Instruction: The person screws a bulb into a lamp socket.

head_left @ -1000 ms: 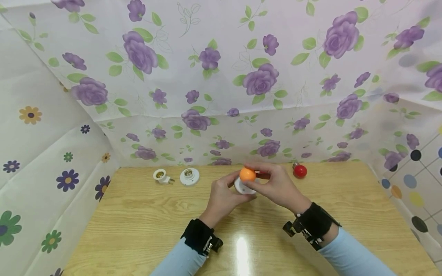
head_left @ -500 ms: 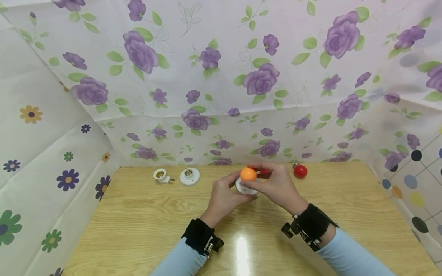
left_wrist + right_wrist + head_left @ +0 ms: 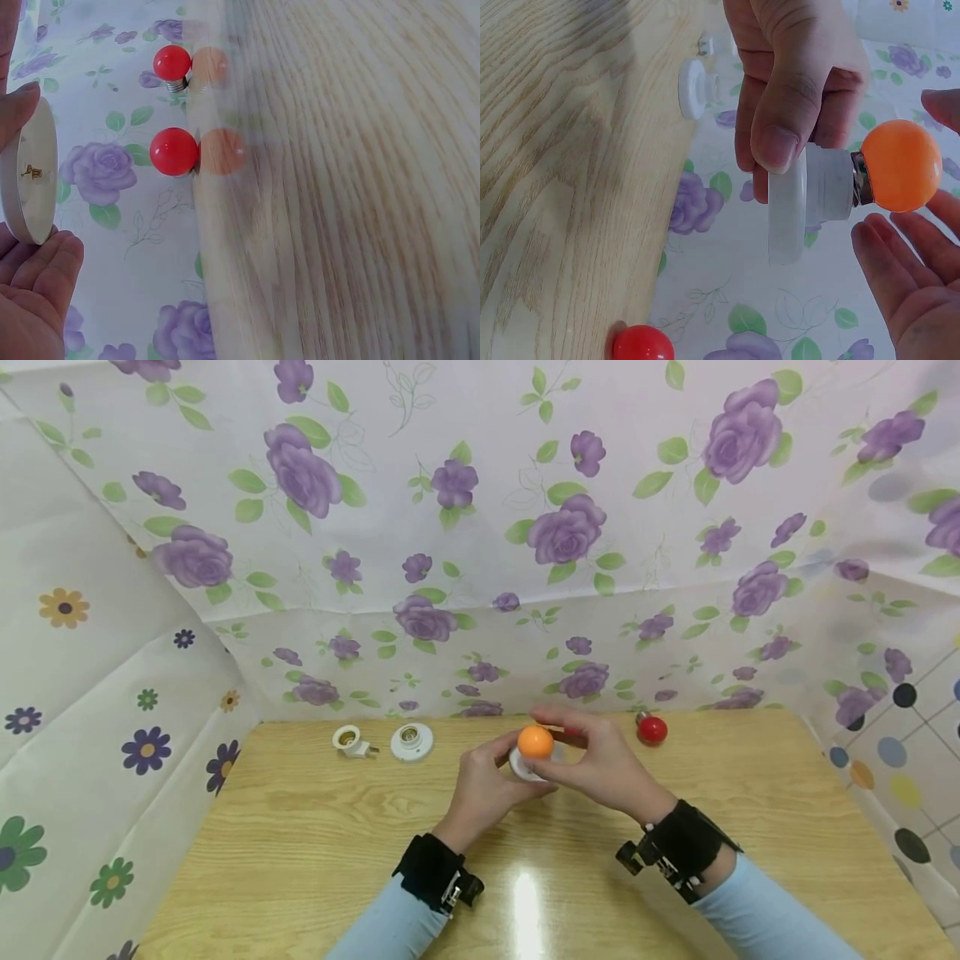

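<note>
The white socket [image 3: 829, 181] is gripped by the left hand [image 3: 483, 785]; the right hand [image 3: 602, 767] has been spread slightly wider around the orange bulb [image 3: 901, 166], seemingly borne by that socket alone

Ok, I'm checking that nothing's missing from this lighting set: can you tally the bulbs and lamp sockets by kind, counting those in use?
Round orange bulb: 1
Round red bulbs: 2
White lamp sockets with round disc bases: 2
White lamp socket with plug pins: 1
Total: 6
</note>
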Available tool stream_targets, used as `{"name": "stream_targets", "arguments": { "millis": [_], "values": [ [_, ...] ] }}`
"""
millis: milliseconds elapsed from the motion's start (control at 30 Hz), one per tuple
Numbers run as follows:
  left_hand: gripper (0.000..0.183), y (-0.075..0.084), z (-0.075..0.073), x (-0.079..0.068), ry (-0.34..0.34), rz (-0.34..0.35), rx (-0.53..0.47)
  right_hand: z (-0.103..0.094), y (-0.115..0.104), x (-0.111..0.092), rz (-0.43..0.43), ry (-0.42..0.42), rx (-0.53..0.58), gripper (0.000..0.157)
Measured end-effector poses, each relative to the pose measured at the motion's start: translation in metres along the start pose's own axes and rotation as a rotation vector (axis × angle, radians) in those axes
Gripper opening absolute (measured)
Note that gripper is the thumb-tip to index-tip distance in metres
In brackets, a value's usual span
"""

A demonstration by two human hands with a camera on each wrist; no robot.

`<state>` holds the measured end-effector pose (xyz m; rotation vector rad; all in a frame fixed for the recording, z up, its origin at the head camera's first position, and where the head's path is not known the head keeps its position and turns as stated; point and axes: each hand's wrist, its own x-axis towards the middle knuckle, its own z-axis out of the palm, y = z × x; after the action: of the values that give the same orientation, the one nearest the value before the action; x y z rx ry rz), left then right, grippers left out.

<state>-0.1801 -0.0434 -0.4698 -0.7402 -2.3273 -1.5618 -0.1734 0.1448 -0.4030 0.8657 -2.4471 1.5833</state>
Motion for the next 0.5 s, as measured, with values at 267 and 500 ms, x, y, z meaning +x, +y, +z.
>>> {"name": "stream_targets", "arguments": {
  "millis": [267, 500],
  "values": [
    [0.063, -0.0017, 0.0008, 0.0003, -0.005, 0.01, -0.011, 0.0003, 0.0042, -0.0002, -0.039, -0.056, 0.025, 0.048],
    [0.064, -0.0003, -0.0002, 0.0006, -0.005, -0.014, -0.032, 0.0014, 0.0073, 0.0007, -0.043, -0.051, 0.058, 0.043]
  ]
}}
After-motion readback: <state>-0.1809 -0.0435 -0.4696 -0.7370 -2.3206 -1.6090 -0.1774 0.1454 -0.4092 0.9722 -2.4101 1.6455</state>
